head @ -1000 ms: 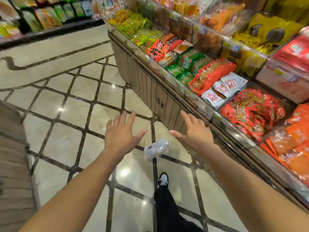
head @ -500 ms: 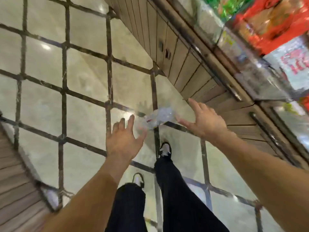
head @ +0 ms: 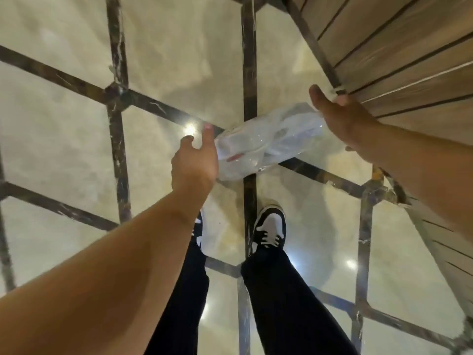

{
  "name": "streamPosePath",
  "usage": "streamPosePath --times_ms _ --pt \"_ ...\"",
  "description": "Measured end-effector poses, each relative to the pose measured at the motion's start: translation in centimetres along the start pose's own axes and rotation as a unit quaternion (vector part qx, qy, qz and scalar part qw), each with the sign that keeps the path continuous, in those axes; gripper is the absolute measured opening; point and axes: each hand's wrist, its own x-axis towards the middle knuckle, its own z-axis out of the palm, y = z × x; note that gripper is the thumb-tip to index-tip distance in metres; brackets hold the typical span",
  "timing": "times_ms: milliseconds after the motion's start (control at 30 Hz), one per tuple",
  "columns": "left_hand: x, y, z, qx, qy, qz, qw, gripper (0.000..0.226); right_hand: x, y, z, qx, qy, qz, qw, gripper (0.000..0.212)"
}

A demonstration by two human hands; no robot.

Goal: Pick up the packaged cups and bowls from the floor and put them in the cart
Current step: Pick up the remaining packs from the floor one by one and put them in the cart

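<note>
Head view, looking straight down at tiled floor [head: 64, 139]. Clear plastic package [head: 266, 142] of cups/bowls lies on the floor, long axis running left-near to right-far, across a dark tile seam, just ahead of the person's shoes [head: 270, 228]. Contents blurred, whitish with a bit of red print; can't tell cups from bowls.

Left hand [head: 195, 160] at the left end of the package, fingers extended and relaxed, palm side facing it, touching or just about touching the wrap; nothing grasped yet. Right hand [head: 343, 119] at the right end, also spread, thumb up, fingers partly hidden behind the hand; contact with the wrap can't be confirmed, not clenched on anything. Both hands bracket the package end to end.

Wooden shelf base [head: 399, 60] runs along the right side, close to the right hand. No cart in view.

Handling, judged: likely light, thin loose film, slippery and crinkly, so the wrap may slide over what's inside. Stacked disposable ware would be crushable if squeezed from the sides. Best take looks like pressing in on both ends along the stack axis, or scooping under the middle, rather than pinching loose film. Risk: the film slipping, or the stack buckling in the middle on the lift.

Step in hand: closing in for a two-hand pickup; placing in cart still to come.
</note>
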Motion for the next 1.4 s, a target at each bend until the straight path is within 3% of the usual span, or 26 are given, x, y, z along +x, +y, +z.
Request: streamPosePath --times_ms 100,167,233,300,400,533,667,800,900,967,1067,1333,1400 --pt "5.6 -1.1 1.7 -0.099 -0.100 -0.120 0.983 0.077 5.1 -0.5 1.3 0.067 -0.077 0.098 0.990 0.100" --pt "8.3 -2.4 2.6 -0.177 -0.226 -0.185 0.940 0.100 7.5 -0.9 1.4 0.138 -0.169 0.144 0.965 0.091" --pt "10.2 -3.2 3.5 -0.209 -0.312 -0.190 0.907 0.118 9.4 -1.1 1.6 0.150 -0.212 0.173 0.950 0.087" --pt "11.2 -3.8 4.3 -0.213 -0.362 -0.177 0.890 0.128 10.6 -1.0 1.8 0.109 -0.246 0.201 0.942 0.102" --pt "11.3 -3.8 5.4 -0.312 -0.398 -0.193 0.841 0.087 11.0 -0.7 2.0 0.121 -0.297 0.202 0.925 0.085" --pt "10.3 -3.5 5.7 -0.407 -0.378 -0.162 0.816 0.060 9.7 0.4 2.6 0.164 -0.253 0.159 0.940 0.060" --pt "7.8 -1.7 3.4 -0.413 -0.337 -0.092 0.841 0.051 6.3 0.9 1.7 0.242 -0.232 0.096 0.937 0.049" --pt "4.6 2.1 -2.0 -0.345 -0.288 -0.007 0.893 0.067 1.3 -0.8 -2.7 0.348 -0.239 0.062 0.904 0.042" --pt "0.8 6.2 -7.3 -0.314 -0.254 0.046 0.914 0.073 -3.5 -3.3 -7.1 0.371 -0.247 0.022 0.895 0.029" --pt "-2.4 8.9 -11.1 -0.291 -0.281 0.081 0.911 0.072 -7.3 -5.7 -10.0 0.374 -0.198 -0.010 0.906 0.027" --pt "-8.7 13.2 -17.0 -0.251 -0.302 0.157 0.906 0.066 -14.5 -9.2 -14.2 0.356 -0.044 -0.066 0.931 0.051" --pt "-27.5 23.0 -31.6 -0.256 -0.308 0.352 0.846 0.061 -37.9 -14.7 -27.9 0.377 0.149 -0.167 0.899 0.080" --pt "-31.9 25.3 -33.7 -0.246 -0.306 0.388 0.834 0.055 -42.9 -14.7 -30.2 0.375 0.189 -0.200 0.885 0.078"
